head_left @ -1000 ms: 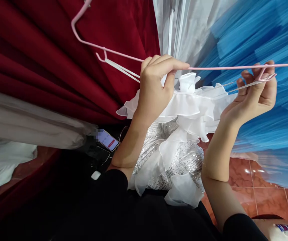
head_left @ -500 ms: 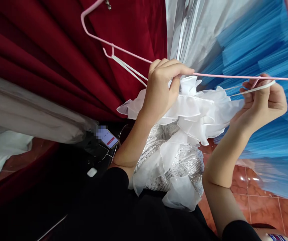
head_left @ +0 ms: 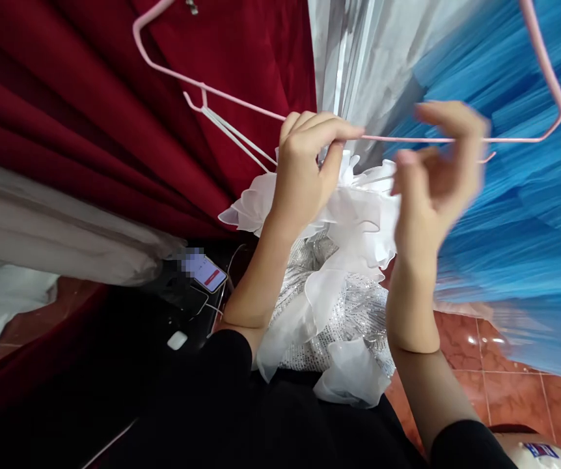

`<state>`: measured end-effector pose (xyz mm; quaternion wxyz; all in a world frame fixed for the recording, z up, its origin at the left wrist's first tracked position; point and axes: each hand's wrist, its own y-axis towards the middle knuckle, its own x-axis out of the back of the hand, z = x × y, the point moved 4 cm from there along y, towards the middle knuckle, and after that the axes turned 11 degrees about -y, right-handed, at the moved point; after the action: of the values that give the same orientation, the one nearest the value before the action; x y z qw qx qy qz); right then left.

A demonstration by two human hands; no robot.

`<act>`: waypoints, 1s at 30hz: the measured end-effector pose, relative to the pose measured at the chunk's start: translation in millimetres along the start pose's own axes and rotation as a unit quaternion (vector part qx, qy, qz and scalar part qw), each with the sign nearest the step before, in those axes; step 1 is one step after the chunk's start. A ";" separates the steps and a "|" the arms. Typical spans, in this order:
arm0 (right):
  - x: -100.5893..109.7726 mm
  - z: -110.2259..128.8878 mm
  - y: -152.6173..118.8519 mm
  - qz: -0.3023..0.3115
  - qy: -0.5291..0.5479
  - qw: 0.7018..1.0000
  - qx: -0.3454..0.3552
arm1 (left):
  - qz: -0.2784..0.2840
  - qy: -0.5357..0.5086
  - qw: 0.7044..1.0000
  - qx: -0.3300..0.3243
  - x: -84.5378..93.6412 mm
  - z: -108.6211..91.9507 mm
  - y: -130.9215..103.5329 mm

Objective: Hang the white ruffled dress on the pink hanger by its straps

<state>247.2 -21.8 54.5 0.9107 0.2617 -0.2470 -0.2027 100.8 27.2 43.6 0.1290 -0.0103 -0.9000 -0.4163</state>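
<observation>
A pink clothes hanger [head_left: 548, 71] spans the top of the view. My left hand [head_left: 304, 163] is closed around the middle of its lower bar. Below hangs a white dress with organza ruffles [head_left: 261, 198] and a silver sequined body [head_left: 358, 306], resting against my lap. Two thin white straps [head_left: 239, 140] run from the ruffles to the hanger's small left hook. My right hand [head_left: 437, 176], slightly blurred, is in front of the bar and beside the ruffles, thumb and fingers apart. The tip of the right hook [head_left: 489, 158] shows beyond it with no strap visible there.
Dark red drapery [head_left: 241, 58] hangs behind on the left, blue tulle [head_left: 519, 260] on the right, white fabric [head_left: 397, 52] between. At lower left, a lit phone [head_left: 207, 272] and a small white case [head_left: 177, 340] lie on a dark surface. Red floor tiles [head_left: 509, 397] show at right.
My right hand has left the hanger's right hook and the white strap there, moving left and opening. My left hand keeps its grip. The hanger appears slightly further left in view.
</observation>
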 end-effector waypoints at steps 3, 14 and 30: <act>-27.9 -10.6 -1.5 0.101 -0.050 0.992 0.059 | 0.014 -0.003 1.000 0.018 -2.4 -1.2 -3.3; -26.0 -27.1 3.8 0.056 -0.079 0.992 0.085 | -0.324 -0.027 0.946 0.012 62.2 50.5 -60.2; -32.4 -47.6 13.5 -0.024 -0.112 0.992 0.050 | -0.333 -0.139 0.918 0.161 80.4 59.8 -73.6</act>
<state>251.1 22.9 15.9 0.8578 0.2882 -0.3512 -0.2402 0.4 17.0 -29.1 -0.1437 0.2536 -0.9151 -0.2787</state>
